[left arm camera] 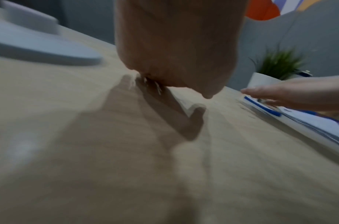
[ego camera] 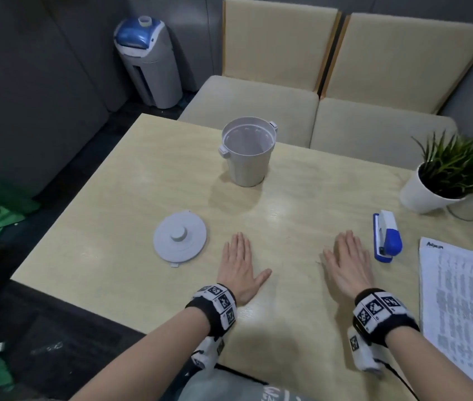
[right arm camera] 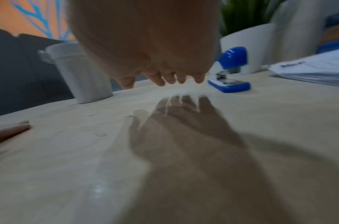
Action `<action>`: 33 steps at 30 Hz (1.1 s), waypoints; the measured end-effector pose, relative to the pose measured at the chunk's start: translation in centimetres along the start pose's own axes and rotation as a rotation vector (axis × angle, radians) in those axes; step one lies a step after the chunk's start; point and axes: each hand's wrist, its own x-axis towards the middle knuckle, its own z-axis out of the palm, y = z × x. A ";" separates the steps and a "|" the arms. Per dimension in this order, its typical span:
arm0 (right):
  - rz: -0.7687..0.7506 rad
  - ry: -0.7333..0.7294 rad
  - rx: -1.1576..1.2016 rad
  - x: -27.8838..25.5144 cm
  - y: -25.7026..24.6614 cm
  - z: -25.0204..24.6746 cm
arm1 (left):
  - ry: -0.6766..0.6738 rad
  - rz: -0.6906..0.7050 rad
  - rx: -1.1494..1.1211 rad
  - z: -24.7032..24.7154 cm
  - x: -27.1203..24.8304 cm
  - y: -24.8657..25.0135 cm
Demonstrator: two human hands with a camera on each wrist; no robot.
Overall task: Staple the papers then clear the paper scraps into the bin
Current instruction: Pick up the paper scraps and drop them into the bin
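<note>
Both hands lie flat, palms down, on the pale wooden table (ego camera: 113,198). My left hand (ego camera: 239,263) rests just right of the round grey bin lid (ego camera: 179,239), fingers straight. My right hand (ego camera: 348,263) rests just left of the blue and white stapler (ego camera: 387,235), fingers straight, holding nothing. A stack of printed papers (ego camera: 467,311) lies at the right edge. The small grey bin (ego camera: 247,150) stands open and upright at the table's far middle. In the right wrist view the stapler (right arm camera: 229,72) lies past my fingertips (right arm camera: 181,80). No paper scraps are visible.
A potted green plant in a white pot (ego camera: 432,189) stands at the far right, behind the stapler. Beige cushioned seats (ego camera: 258,96) run along the table's far edge. A grey and blue appliance (ego camera: 148,59) stands on the floor at the far left.
</note>
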 end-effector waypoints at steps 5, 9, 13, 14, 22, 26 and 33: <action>0.141 0.013 0.060 -1.2 -0.4 1.1 | -0.023 0.084 -0.047 -0.2 1.7 3.0; 0.090 0.003 0.068 -2.1 -4.0 2.7 | -0.048 0.121 -0.063 -0.6 2.5 3.3; -0.074 -0.061 0.056 -2.2 -6.7 3.3 | -0.074 0.229 -0.047 -2.0 2.2 2.2; -0.134 -0.071 0.049 -2.1 -6.7 3.0 | -0.064 0.235 -0.065 -2.4 2.1 1.8; -0.237 -0.124 -0.062 0.8 -6.9 2.2 | -0.007 0.151 -0.130 -3.5 0.4 -2.4; -0.358 -0.134 -0.044 -3.2 -6.7 3.7 | -0.057 0.145 -0.065 -1.8 -1.0 -3.6; 0.002 -0.011 0.083 -9.0 2.0 4.0 | -0.103 0.207 0.107 0.7 -2.0 -2.4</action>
